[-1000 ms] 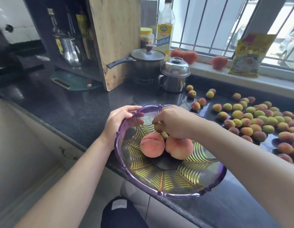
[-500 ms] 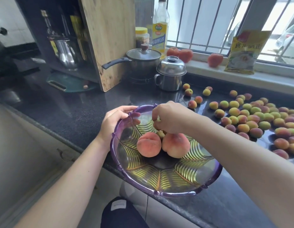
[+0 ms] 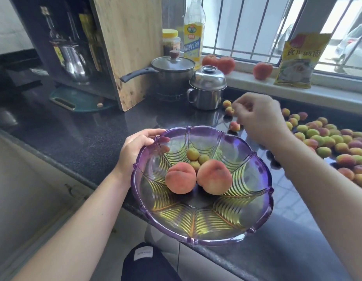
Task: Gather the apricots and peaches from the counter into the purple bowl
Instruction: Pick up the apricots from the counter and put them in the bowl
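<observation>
**Bowl held at the worktop edge, right hand over the loose apricots**

I see the purple bowl (image 3: 200,236) standing at the front edge of the dark worktop (image 3: 78,134), partly over the edge. My left hand (image 3: 135,147) holds its rim on the far left side, with the thumb on top of the rim and the fingers (image 3: 158,131) curled around the outside.

Inside the bowl there are two peaches (image 3: 181,178) side by side, touching each other, and behind them three small apricots (image 3: 193,154) close together.

My right hand (image 3: 259,116) hangs above the worktop, behind the bowl and to its right. Its fingers (image 3: 240,102) are loosely bent and I see nothing in them. Just beside this hand lie a few single apricots; one reddish apricot (image 3: 235,126) is near the bowl rim. The big group of apricots (image 3: 328,138) is spread on the worktop to the right.

Behind there is a small steel pot (image 3: 206,92) with a lid, a saucepan (image 3: 172,72), a wooden cutting board (image 3: 127,47) leaning upright, and three red fruits (image 3: 262,71) on the window sill.
</observation>
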A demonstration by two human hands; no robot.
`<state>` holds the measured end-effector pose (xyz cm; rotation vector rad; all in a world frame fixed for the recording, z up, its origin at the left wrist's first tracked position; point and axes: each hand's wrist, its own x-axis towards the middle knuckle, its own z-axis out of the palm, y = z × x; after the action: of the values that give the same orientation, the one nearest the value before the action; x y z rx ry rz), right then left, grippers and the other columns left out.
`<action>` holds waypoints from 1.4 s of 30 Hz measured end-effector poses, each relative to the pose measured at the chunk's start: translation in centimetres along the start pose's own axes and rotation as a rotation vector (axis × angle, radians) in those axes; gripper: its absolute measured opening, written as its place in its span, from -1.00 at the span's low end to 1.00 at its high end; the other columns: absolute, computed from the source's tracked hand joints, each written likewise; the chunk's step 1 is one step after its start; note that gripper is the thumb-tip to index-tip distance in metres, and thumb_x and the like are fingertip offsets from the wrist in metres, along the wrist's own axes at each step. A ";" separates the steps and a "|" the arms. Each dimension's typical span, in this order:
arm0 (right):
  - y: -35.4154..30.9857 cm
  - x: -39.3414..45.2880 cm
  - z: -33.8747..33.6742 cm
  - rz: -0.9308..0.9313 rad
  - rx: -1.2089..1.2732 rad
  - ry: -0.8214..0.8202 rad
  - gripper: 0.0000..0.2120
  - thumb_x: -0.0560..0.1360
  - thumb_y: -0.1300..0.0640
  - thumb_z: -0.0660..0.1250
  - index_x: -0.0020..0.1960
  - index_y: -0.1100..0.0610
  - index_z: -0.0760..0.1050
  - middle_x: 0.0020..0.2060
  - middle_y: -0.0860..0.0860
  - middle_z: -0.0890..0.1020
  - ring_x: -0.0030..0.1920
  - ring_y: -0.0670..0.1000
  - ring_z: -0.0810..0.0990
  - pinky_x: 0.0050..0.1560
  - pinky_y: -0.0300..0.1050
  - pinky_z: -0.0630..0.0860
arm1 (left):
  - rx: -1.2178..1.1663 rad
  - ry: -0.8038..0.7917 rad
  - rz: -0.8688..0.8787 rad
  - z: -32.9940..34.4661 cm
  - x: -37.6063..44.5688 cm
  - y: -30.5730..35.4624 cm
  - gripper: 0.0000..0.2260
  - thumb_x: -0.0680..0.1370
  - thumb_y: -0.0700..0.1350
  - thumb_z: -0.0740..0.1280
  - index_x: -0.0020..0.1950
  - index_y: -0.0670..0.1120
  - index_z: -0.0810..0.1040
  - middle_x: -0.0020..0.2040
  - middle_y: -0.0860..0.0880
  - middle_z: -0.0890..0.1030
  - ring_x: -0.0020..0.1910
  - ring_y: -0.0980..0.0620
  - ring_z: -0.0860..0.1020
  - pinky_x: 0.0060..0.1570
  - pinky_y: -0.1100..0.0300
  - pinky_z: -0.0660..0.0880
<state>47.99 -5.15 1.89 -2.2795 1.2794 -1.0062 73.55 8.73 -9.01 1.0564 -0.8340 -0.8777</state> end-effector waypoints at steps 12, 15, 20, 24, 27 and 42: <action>8.0 2.9 7.5 0.220 -0.343 -0.134 -0.64 0.68 0.00 0.12 0.35 0.17 0.48 0.31 0.23 0.42 0.20 0.34 0.51 0.06 0.10 0.44 | 0.018 -0.005 0.011 -0.4 0.5 -0.3 -0.59 0.47 -0.18 0.21 0.22 -0.29 0.67 0.06 -0.33 0.72 -0.03 -0.28 0.71 0.03 0.01 0.64; 8.3 3.1 7.7 0.147 -0.382 -0.159 -0.73 0.65 0.04 0.16 0.19 0.15 0.53 0.20 0.21 0.54 0.14 0.29 0.55 -0.05 0.04 0.41 | -0.007 -0.017 0.006 -0.3 0.6 -0.3 -0.60 0.46 -0.20 0.21 0.20 -0.30 0.66 0.03 -0.33 0.71 -0.05 -0.27 0.71 0.01 0.01 0.64; 8.5 2.1 6.5 0.064 -0.265 -0.188 -0.76 0.61 0.11 0.28 0.24 0.11 0.55 0.13 0.15 0.63 0.16 0.25 0.58 0.06 0.02 0.45 | -0.034 -0.021 0.013 0.0 0.6 -0.2 -0.58 0.45 -0.22 0.20 0.21 -0.36 0.63 0.01 -0.33 0.71 -0.06 -0.24 0.70 -0.03 0.05 0.65; 7.9 1.7 3.5 0.205 0.094 -0.128 -0.85 0.61 0.07 0.29 0.16 -0.04 0.55 0.00 0.12 0.68 -0.12 0.08 0.69 -0.08 0.01 0.63 | -0.042 -0.033 0.018 0.2 0.4 0.0 -0.59 0.45 -0.21 0.19 0.19 -0.34 0.64 -0.01 -0.30 0.72 -0.04 -0.23 0.70 -0.03 0.06 0.66; 6.1 1.1 0.7 0.142 0.173 -0.058 -0.85 0.60 0.11 0.33 0.11 -0.08 0.59 -0.20 0.00 0.67 -0.39 -0.20 0.61 -0.34 -0.22 0.52 | 0.002 -0.037 0.028 0.2 0.3 -0.1 -0.58 0.46 -0.18 0.17 0.21 -0.30 0.64 0.01 -0.28 0.73 -0.05 -0.25 0.70 0.01 0.01 0.65; -5.9 -1.6 4.7 -0.530 -0.228 -0.726 -0.68 0.50 0.17 0.47 0.22 -0.07 0.64 0.05 -0.07 0.57 0.04 -0.01 0.53 0.07 0.00 0.51 | 0.106 -0.038 0.048 1.3 -0.8 0.6 -0.60 0.42 -0.18 0.20 0.15 -0.16 0.71 0.05 -0.17 0.77 0.07 -0.06 0.72 0.04 0.15 0.63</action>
<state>54.44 -0.86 1.47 -2.8321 0.5148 -0.0853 72.20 9.14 -8.23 1.1102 -0.9428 -0.8222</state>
